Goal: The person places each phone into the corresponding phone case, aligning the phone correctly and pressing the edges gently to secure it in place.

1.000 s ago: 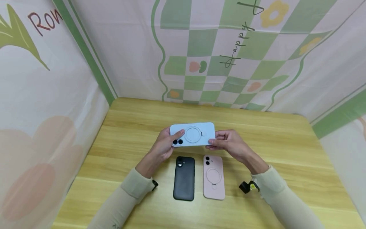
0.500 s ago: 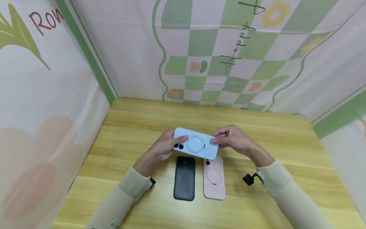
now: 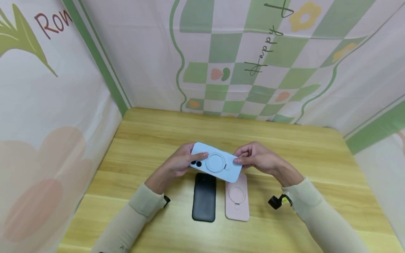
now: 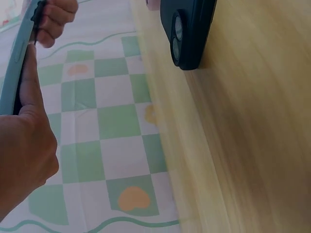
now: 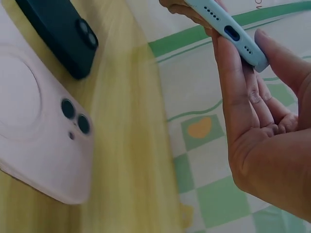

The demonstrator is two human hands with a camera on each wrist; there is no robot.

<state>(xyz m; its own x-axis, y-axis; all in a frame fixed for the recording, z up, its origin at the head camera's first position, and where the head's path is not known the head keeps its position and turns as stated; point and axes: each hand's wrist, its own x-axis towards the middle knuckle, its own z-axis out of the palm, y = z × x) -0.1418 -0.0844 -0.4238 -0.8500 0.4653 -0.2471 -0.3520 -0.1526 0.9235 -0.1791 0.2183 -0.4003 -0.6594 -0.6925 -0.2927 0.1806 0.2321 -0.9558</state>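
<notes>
A light blue phone (image 3: 216, 163) with a ring on its back and two dark lenses is held above the table, tilted down to the right. My left hand (image 3: 180, 162) grips its camera end, thumb across the back. The lower right end is pinched by my right hand (image 3: 260, 160), thumb on top. In the right wrist view, the bottom edge of the blue phone (image 5: 228, 31) shows a port and small holes between the right fingers and thumb. Below lie a black phone (image 3: 204, 200) and a pink phone (image 3: 237, 207) with a ring, both back up.
The wooden table (image 3: 152, 133) reaches back to a hanging cloth (image 3: 221, 49) with green checks. A second cloth wall stands at left. Small black devices (image 3: 275, 202) sit at both cuffs.
The blue phone has turned from nearly level to right end down, and now overlaps the tops of the black and pink phones. Both hands keep their hold on it.
</notes>
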